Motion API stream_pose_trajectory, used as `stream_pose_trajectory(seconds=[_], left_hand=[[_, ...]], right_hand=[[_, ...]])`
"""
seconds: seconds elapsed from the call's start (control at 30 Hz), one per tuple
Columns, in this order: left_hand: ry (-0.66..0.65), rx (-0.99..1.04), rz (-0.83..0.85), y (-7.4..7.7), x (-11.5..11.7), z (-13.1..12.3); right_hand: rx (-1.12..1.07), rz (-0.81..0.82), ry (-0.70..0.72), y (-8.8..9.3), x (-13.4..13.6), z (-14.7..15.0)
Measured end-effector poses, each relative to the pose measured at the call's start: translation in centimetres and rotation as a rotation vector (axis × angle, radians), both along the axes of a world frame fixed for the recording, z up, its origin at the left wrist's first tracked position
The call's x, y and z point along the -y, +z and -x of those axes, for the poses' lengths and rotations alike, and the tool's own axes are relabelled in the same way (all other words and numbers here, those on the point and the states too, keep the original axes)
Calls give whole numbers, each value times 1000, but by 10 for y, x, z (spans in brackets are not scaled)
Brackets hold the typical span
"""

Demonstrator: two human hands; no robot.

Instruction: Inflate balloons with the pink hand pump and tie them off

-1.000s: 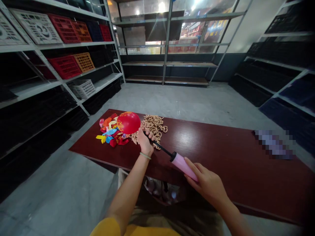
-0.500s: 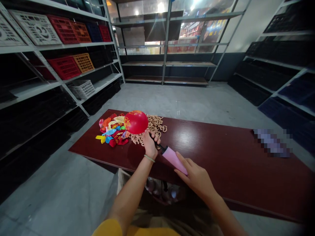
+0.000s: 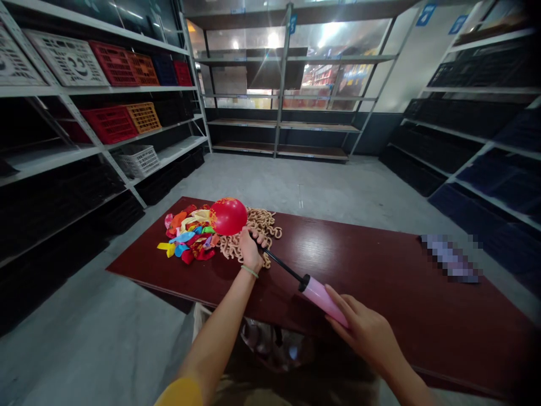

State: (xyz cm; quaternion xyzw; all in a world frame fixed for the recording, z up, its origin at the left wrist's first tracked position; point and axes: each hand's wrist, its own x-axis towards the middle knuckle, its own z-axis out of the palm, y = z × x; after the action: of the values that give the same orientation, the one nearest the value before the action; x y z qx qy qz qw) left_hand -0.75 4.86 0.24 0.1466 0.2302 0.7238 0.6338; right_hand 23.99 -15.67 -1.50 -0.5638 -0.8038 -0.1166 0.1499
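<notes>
A pink hand balloon pump [image 3: 323, 299] with a black rod spans the space between my hands, tilted over the table. My right hand [image 3: 359, 324] is closed around its pink barrel. My left hand [image 3: 252, 248] grips the black end of the pump, beside the neck of a red balloon [image 3: 229, 216]. That balloon is inflated and carries yellow print; its neck is hidden by my fingers. Left of it lies a pile of flat balloons [image 3: 186, 235] in many colours. Behind my left hand is a heap of tan, curled ring-like pieces [image 3: 260, 223].
The dark red table [image 3: 359, 254] stretches to the right, with a blurred-out purple item [image 3: 450, 258] at its far right. Shelving with red crates [image 3: 110, 124] and white crates [image 3: 67, 59] stands on the left. A bag [image 3: 270, 344] sits below the table's near edge.
My right hand has drawn the pink barrel down and to the right, so more black rod shows. The view has tilted up slightly. My left hand keeps its grip by the red balloon.
</notes>
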Motion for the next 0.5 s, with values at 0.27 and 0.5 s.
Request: stream_pose_trajectory(seconds=[0.27, 0.5], left_hand=[[-5, 1, 44, -1, 21, -15], [-53, -43, 43, -1, 34, -22]], right_hand=[[-35, -7, -52, 12, -36, 62], [-119, 34, -39, 10, -45, 83]])
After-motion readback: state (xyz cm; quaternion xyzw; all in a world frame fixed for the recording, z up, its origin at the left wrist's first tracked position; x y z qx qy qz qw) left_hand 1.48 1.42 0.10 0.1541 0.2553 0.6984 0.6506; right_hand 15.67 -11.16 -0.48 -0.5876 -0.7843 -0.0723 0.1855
